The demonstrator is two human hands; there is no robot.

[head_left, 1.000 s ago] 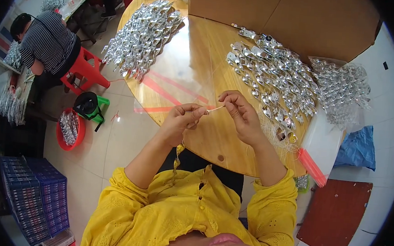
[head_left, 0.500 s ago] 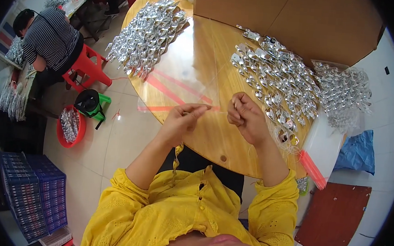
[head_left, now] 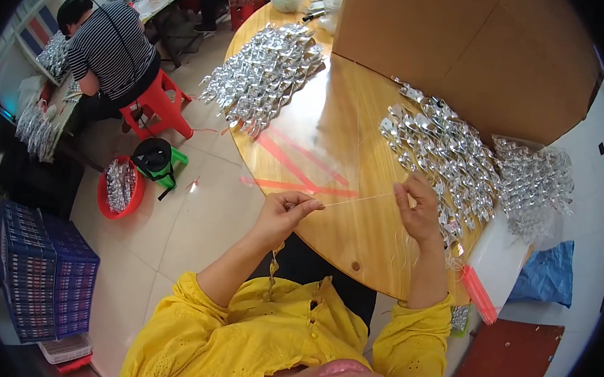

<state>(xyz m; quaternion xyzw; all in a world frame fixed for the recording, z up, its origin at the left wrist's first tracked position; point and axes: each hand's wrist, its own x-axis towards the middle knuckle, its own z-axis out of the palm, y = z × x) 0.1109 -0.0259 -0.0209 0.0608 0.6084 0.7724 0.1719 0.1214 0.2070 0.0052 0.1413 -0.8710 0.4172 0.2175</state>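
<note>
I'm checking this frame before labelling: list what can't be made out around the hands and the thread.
- Head view: thread between left hand and right hand, too thin to tell its material.
- Pinched thread ends, hidden by fingers.
- Single pieces in the silver pile, too small.
- Table's far side, hidden by the cardboard box.
</note>
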